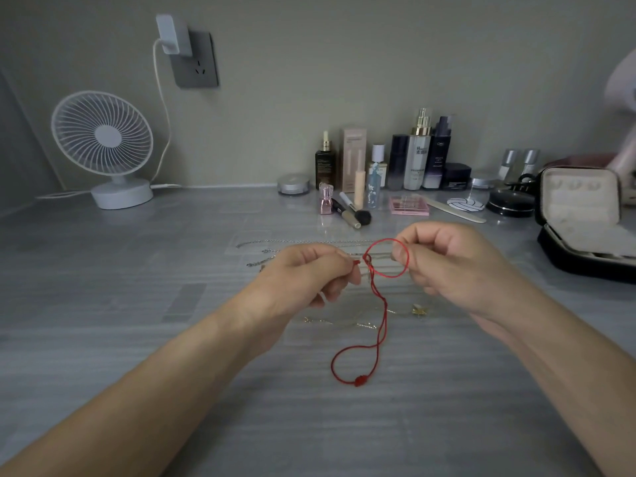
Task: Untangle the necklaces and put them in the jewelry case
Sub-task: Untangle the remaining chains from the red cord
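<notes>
Both hands gripping: our left hand (309,277) pinches the red cord (380,321) beside its tangle (368,260), our right hand (444,263) pinches the loop; we should loosen gently, never tugging.

Left hand (303,277) and right hand (454,266) hover close together, fingers (401,253) curled in pinches.

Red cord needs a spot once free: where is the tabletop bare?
Bare grey tabletop spreads left, between the white desk fan and the left hand. Another strip lies this side of the red cord necklace. Crowded: thin silver chains and a gold star-pendant chain around the cord; cosmetic bottles along the wall, beside the open black jewelry case.
</notes>
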`<state>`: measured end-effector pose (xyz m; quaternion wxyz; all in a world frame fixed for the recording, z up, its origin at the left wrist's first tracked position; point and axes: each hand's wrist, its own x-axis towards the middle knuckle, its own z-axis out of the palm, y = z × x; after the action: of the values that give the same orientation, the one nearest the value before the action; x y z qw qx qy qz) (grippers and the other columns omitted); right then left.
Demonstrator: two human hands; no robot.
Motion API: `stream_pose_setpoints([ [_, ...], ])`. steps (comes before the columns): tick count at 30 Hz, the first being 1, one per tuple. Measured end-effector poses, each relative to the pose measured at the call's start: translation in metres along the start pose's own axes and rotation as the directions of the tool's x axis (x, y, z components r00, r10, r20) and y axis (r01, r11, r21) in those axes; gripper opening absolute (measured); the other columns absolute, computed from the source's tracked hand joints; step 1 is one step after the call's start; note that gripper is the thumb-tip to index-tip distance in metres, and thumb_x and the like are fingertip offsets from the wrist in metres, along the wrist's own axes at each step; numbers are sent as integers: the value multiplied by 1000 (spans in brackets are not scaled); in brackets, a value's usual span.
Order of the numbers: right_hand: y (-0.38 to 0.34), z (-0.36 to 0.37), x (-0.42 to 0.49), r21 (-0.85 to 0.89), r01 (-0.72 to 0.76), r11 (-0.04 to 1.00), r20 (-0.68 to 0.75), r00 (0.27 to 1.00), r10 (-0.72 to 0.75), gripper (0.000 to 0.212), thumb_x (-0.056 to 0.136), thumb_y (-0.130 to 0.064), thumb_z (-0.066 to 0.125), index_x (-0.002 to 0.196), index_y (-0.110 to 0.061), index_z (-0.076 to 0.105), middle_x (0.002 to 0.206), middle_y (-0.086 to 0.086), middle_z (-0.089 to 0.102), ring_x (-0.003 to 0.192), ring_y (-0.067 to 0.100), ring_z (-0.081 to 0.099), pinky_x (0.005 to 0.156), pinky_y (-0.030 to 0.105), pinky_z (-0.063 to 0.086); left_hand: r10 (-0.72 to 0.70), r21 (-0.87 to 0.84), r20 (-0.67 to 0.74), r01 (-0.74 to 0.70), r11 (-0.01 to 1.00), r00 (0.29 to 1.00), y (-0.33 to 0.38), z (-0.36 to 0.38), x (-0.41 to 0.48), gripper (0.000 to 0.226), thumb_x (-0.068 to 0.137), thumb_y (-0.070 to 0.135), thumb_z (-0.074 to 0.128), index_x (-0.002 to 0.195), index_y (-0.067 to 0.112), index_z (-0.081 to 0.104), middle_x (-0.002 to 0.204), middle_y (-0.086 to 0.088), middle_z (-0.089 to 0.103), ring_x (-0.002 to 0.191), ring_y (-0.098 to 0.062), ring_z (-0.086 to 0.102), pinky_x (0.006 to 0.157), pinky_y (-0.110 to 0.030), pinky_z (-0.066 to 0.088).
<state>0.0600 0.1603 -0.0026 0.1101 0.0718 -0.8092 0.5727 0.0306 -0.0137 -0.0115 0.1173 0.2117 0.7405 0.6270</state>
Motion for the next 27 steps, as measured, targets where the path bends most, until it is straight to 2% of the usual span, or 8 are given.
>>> stream_pose_setpoints([
  [5,-2,3,-3,50,-16,999,68,998,13,17,85,-10,59,68,-14,62,40,-13,35,39,3,25,42,17,20,49,87,20,-51,995,999,-3,0,0,14,86,15,61,75,22,67,60,10,61,57,-1,53,57,-15,40],
  [9,-2,6,-4,69,-48,996,112,993,40,11,84,-14,58,76,-10,64,43,-10,33,41,5,23,46,23,17,87,47,61,-90,995,994,-6,6,-1,12,83,7,62,90,17,62,58,6,58,53,0,54,56,-11,43],
  [12,-2,4,-3,64,-41,997,93,995,35,14,85,-17,58,73,-14,65,45,-9,35,43,6,25,46,24,19,135,31,40,-137,990,990,-5,6,-1,11,84,6,61,78,16,63,53,10,59,51,2,51,54,-9,41],
  [15,1,5,-2,-146,24,989,24,999,-21,16,85,-19,60,70,-19,67,52,-2,46,49,10,35,51,27,30,124,28,5,-124,992,992,-3,5,-2,13,84,10,60,73,16,64,50,12,59,49,4,51,50,-5,38],
  [17,1,5,-2,-216,66,974,58,997,-54,4,82,-19,64,82,-21,67,67,1,59,59,11,48,59,28,40,100,25,-14,-100,995,995,-3,3,-2,13,84,13,61,72,17,65,50,12,60,49,4,52,49,-5,37],
  [20,2,3,-4,-117,83,990,168,984,-62,27,77,-19,70,100,-32,61,80,-6,60,59,16,49,57,28,41,76,67,-41,-74,995,996,-3,2,-1,14,81,17,65,68,20,66,51,12,60,49,4,51,49,-6,38],
  [24,3,5,-3,-179,188,966,96,980,-173,2,78,-20,68,79,-21,67,58,-12,60,49,7,47,50,21,39,50,106,-38,-45,993,998,-3,3,-2,13,79,18,67,68,23,68,53,14,62,51,6,53,50,-6,39],
  [27,4,5,-1,-186,220,958,74,975,-209,10,82,-13,64,73,-18,65,62,-12,62,56,2,52,56,15,43,43,75,-48,-40,996,998,-1,2,-3,16,83,18,63,69,24,68,54,12,62,52,2,52,51,-9,39],
])
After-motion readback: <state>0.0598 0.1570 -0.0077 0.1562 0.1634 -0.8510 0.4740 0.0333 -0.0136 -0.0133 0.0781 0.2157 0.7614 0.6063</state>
